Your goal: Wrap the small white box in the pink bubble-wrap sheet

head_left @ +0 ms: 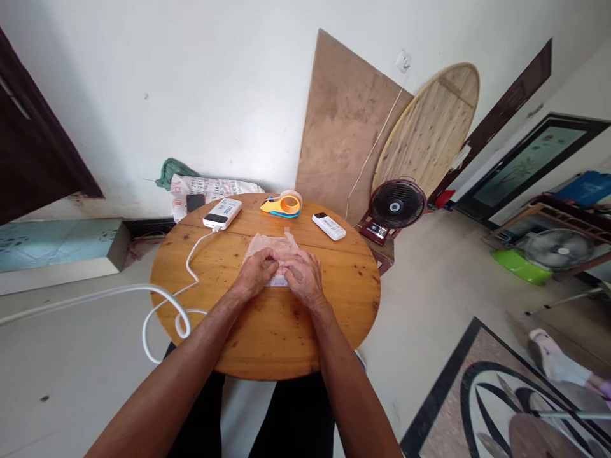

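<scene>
On the round wooden table, a thin, crinkled pinkish wrapping sheet (270, 245) lies under my hands. A white box-like piece with faint print (277, 280) shows at its near edge, mostly covered. My left hand (259, 272) has its fingers curled and pinched at the sheet. Close beside it, my right hand (304, 277) is closed too, with thumb and fingertips at the middle of the sheet. The fingertips almost meet, and exactly what lies between them is partly hidden. A short strip of clear tape (287, 231) seems to stick up at the sheet's far edge.
An orange and blue tape dispenser (284, 204) stands at the table's far side. A white power bank (223, 212) with a white cable (191, 267) is at left, a similar white device (329, 226) at right. Beyond the table (267, 346) stands a fan (396, 207).
</scene>
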Demonstrator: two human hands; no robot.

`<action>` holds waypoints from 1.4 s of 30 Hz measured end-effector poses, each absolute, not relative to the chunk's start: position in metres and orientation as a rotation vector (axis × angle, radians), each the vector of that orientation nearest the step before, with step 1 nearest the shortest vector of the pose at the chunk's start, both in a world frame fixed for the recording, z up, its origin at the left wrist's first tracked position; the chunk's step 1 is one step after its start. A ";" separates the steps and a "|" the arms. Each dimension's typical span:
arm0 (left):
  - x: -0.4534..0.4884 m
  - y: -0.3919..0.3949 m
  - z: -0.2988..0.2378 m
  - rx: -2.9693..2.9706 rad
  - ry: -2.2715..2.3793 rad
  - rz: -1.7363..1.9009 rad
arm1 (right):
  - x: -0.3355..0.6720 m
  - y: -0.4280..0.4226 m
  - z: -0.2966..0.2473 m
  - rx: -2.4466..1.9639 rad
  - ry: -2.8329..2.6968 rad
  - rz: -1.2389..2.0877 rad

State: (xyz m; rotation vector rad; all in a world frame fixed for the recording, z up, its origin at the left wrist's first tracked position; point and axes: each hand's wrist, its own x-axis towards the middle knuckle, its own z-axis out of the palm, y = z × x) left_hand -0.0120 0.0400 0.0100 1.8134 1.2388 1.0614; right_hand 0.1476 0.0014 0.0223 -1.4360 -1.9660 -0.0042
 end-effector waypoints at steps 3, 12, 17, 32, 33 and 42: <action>-0.012 0.040 0.009 1.807 1.237 1.067 | 0.149 0.003 0.021 -1.422 -1.963 0.022; -0.012 0.038 0.012 1.772 1.222 1.069 | 0.150 0.006 0.020 -1.302 -1.954 0.117; -0.012 0.038 0.011 1.797 1.259 1.050 | 0.148 0.004 0.023 -1.303 -1.982 0.152; -0.047 0.001 0.021 1.861 1.914 1.146 | 0.148 0.006 0.021 -1.295 -1.964 0.143; -0.048 -0.002 0.017 1.879 1.933 1.102 | 0.148 0.006 0.020 -1.290 -1.963 0.140; -0.055 -0.001 0.028 1.777 2.019 0.663 | 0.148 0.007 0.020 -1.301 -1.957 0.140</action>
